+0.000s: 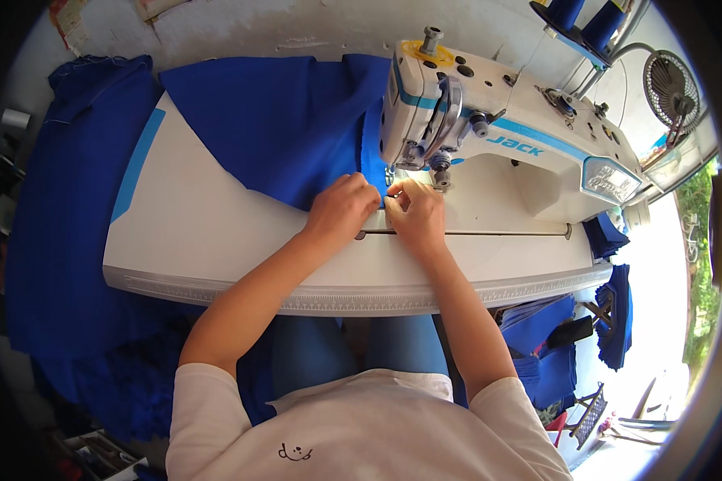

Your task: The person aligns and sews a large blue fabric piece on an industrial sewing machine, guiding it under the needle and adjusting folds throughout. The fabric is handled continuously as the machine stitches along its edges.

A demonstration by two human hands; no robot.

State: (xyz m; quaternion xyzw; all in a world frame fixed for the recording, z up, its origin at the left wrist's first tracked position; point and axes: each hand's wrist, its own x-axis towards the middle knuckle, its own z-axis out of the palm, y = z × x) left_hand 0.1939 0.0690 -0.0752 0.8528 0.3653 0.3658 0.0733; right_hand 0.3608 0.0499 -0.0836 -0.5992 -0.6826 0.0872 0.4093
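Note:
A piece of blue fabric lies across the sewing machine table, its folded right edge running along the machine's needle area. Curled at the near end of that edge, my left hand is closed on the cloth. Just to its right, my right hand pinches the corner of the same fabric between thumb and forefinger, close in front of the presser foot. The white sewing machine stands over the cloth, its needle head directly beyond my fingers. My fingers partly hide the fabric's corner.
More blue fabric hangs over the table's left side. A ruler strip lines the front edge of the white table. Blue thread cones and a small fan stand at upper right. Stacked blue pieces lie below right.

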